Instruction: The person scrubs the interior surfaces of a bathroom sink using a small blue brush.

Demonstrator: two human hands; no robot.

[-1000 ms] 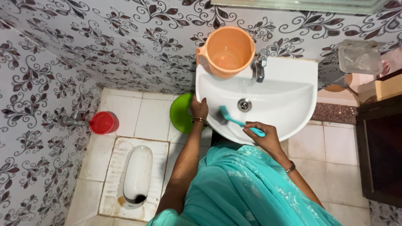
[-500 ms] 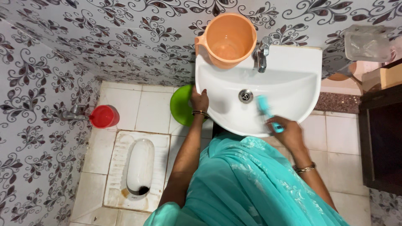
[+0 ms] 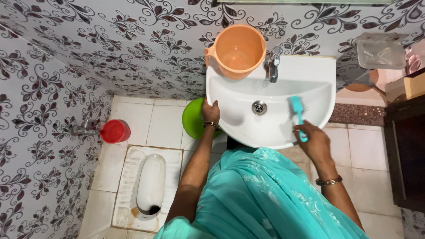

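— Floral-patterned tiles wrap the small washroom where you stand over a white washbasin (image 3: pixel 310 84). What are your hands doing?

— Your right hand (image 3: pixel 315 142) is closed around a turquoise brush (image 3: pixel 297 114), its head lying inside the bowl, right of the drain (image 3: pixel 259 106). Your left hand (image 3: pixel 211 113) grips the basin's left rim.

— Around you?

— An orange mug (image 3: pixel 237 51) sits by the tap (image 3: pixel 273 64); a green tub (image 3: pixel 193 119), red mug (image 3: pixel 115 131) and squat toilet (image 3: pixel 149 186) lie below.

Possibly a yellowish box (image 3: pixel 405 88), right edge, beside clear wall holder (image 3: pixel 380 49)
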